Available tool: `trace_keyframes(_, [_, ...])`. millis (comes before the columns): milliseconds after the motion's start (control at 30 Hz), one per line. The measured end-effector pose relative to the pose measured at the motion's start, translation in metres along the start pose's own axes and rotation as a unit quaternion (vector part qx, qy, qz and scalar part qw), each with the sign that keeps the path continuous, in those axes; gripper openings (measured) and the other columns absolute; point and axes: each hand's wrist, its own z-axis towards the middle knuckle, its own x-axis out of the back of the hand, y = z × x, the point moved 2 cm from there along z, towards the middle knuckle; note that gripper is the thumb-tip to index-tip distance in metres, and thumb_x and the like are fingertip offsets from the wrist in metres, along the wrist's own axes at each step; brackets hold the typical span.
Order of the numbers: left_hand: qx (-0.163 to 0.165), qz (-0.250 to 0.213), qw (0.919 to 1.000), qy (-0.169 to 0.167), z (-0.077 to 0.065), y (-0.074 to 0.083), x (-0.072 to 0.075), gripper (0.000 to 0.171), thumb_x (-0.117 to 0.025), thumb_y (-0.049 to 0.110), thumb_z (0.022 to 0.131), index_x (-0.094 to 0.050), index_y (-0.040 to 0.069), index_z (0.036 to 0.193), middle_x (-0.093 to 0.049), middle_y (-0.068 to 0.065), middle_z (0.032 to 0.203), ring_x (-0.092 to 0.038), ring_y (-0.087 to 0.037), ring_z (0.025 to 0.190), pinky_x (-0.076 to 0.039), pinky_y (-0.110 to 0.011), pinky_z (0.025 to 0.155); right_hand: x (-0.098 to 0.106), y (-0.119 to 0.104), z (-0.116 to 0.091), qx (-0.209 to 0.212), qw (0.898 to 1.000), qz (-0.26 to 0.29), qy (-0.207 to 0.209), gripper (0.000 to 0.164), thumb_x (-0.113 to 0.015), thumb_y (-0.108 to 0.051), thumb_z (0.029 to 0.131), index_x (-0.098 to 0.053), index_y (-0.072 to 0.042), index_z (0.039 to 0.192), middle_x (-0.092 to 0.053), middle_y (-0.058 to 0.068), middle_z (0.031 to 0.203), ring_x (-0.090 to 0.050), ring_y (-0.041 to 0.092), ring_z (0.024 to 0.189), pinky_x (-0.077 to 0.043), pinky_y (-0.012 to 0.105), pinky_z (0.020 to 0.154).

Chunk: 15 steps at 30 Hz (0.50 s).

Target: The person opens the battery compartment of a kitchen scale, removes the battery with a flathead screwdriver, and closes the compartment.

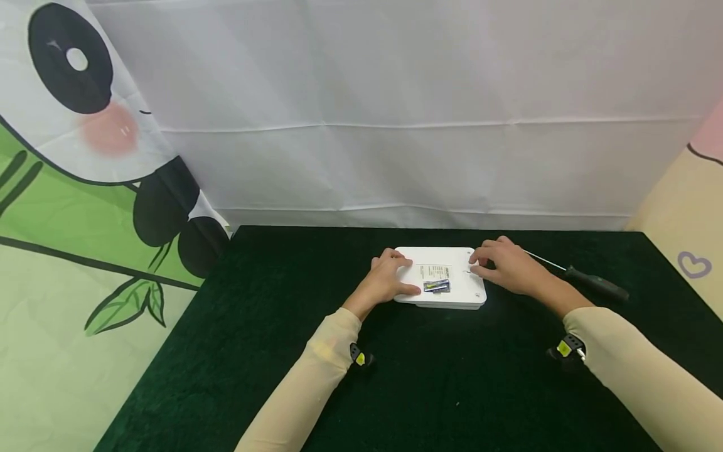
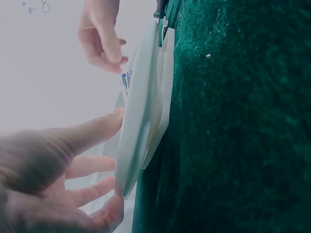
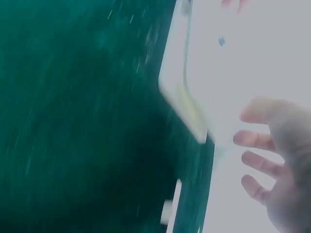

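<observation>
A flat white device (image 1: pixel 408 276) with rounded corners lies on the dark green cloth, its labelled side up. Batteries (image 1: pixel 437 286) show in a recess near its front edge. My left hand (image 1: pixel 386 276) holds the device's left end, thumb on the upper face and other fingertips along the edge; this contact also shows in the left wrist view. Over the device's right end hovers my right hand (image 1: pixel 505 267), fingers loosely bent. In the right wrist view its fingertips (image 3: pixel 252 110) are apart, with nothing visible between them. A small dark mark near those fingertips is too small to identify.
A screwdriver (image 1: pixel 595 284) with a dark handle lies to the right, its metal shaft running behind my right hand. The green-covered table (image 1: pixel 395 389) ends at the back against a white cloth (image 1: pixel 395 169). A printed curtain (image 1: pixel 85 263) hangs along the left.
</observation>
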Motion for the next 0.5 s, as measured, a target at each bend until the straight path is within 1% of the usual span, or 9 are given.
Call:
trace_keyframes(100, [-0.002, 0.0, 1.0, 0.001, 0.0, 0.0, 0.0, 0.066, -0.08, 0.039, 0.081, -0.057, 0.017, 0.138, -0.037, -0.005, 0.147, -0.036, -0.026, 0.122, -0.041, -0.037, 0.098, -0.004, -0.015, 0.006, 0.023, 0.999, 0.025, -0.006, 0.021, -0.068, -0.024, 0.092, -0.073, -0.011, 0.107, -0.066, 0.006, 0.1, -0.05, 0.026, 0.096, -0.043, 0.042, 0.08])
trace_keyframes(267, [0.004, -0.001, 1.0, -0.001, 0.0, 0.0, 0.0, 0.065, -0.079, 0.04, 0.081, -0.057, 0.018, 0.138, -0.037, -0.004, 0.147, -0.036, -0.025, 0.122, -0.042, -0.037, 0.099, -0.011, -0.029, 0.011, 0.055, 0.998, 0.032, -0.02, 0.019, -0.067, -0.024, 0.092, -0.074, -0.013, 0.106, -0.067, 0.003, 0.104, -0.049, 0.022, 0.093, -0.042, 0.037, 0.078])
trace_keyframes(500, [0.003, 0.001, 1.0, -0.003, -0.001, -0.001, 0.002, 0.065, -0.079, 0.04, 0.082, -0.057, 0.018, 0.138, -0.037, -0.004, 0.147, -0.037, -0.025, 0.122, -0.042, -0.037, 0.099, -0.018, -0.034, 0.014, 0.085, 0.995, 0.036, -0.03, 0.016, -0.068, -0.02, 0.09, -0.074, -0.014, 0.104, -0.066, 0.0, 0.098, -0.051, 0.023, 0.096, -0.043, 0.042, 0.082])
